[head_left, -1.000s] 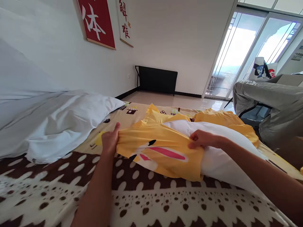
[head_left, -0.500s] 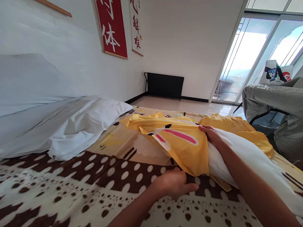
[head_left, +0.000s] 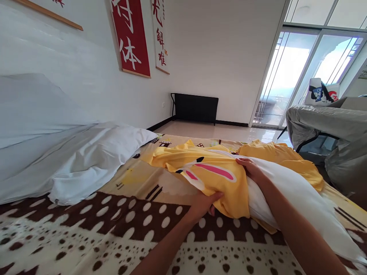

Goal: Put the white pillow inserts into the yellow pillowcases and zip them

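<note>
A yellow pillowcase [head_left: 183, 154] with pink-and-white rabbit-ear shapes lies crumpled on the bed, drawn over one end of a white pillow [head_left: 289, 183]. My left hand [head_left: 205, 204] pinches the near edge of the pillowcase, thumb on top and fingers curled beneath. At the pillowcase's opening, my right hand [head_left: 250, 170] is closed on its edge, the palm resting against the pillow. Whether those fingers also grip the pillow I cannot tell. The rest of the pillow stretches to the right under my right forearm.
A patterned blanket [head_left: 126, 221] covers the bed. White bedding [head_left: 94, 160] is heaped at left by the wall. Another yellow cloth [head_left: 266, 152] lies behind the pillow. A black folded panel [head_left: 196, 109] stands against the far wall, and a grey covered piece of furniture [head_left: 318, 118] is at right.
My left hand has moved up from the blanket and taken hold of the pillowcase's near edge. My right hand keeps its grip. The view has shifted slightly.
</note>
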Available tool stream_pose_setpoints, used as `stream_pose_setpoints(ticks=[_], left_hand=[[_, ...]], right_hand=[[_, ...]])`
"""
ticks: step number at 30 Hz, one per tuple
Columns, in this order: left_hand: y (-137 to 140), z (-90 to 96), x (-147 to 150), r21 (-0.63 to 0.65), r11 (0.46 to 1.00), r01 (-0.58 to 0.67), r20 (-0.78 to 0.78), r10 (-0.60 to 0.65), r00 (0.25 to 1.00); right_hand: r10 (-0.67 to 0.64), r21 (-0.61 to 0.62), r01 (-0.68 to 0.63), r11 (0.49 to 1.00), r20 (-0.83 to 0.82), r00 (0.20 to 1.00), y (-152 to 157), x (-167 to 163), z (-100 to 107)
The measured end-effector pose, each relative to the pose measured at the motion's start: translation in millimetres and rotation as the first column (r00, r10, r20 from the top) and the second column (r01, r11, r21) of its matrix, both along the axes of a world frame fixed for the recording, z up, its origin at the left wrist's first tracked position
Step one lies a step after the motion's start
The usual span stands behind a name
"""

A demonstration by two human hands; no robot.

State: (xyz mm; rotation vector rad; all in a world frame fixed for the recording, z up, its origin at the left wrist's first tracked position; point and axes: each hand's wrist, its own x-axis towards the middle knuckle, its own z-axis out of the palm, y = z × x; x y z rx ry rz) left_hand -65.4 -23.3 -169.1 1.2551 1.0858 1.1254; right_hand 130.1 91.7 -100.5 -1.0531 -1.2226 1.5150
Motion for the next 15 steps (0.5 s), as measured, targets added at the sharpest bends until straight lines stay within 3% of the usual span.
stream_pose_setpoints(ticks=[2,4,7,9,11,15], left_hand=[[-7,5.8,7,-0.035,0.999,0.006,0.084,-0.003,0.996],[-13,22.7,9,-0.044,0.997,-0.069,0.183,0.076,0.980],[-20,52.3,8,0.022,0.987,-0.160,0.336,0.144,0.931],[-22,60.2,11,0.053,0.986,-0.156,0.386,0.124,0.914],[-26,52.0,22,0.012,0.996,-0.087,0.324,0.078,0.943],[-39,4.1,50,-0.137,0.985,0.107,0.038,-0.102,0.994]], right_hand=[[-0.004,0.002,0.004,1.000,0.009,1.000,-2,0,0],[-0.018,0.014,0.018,1.000,0.015,1.000,-2,-1,2],[-0.055,0.041,0.054,0.998,0.020,0.998,-4,-6,7],[-0.113,0.062,0.112,0.992,0.009,0.994,-8,-15,9],[-0.204,0.086,0.203,0.975,-0.003,0.979,-14,-29,7],[-0.292,0.111,0.284,0.953,0.068,0.954,-28,-59,-7]])
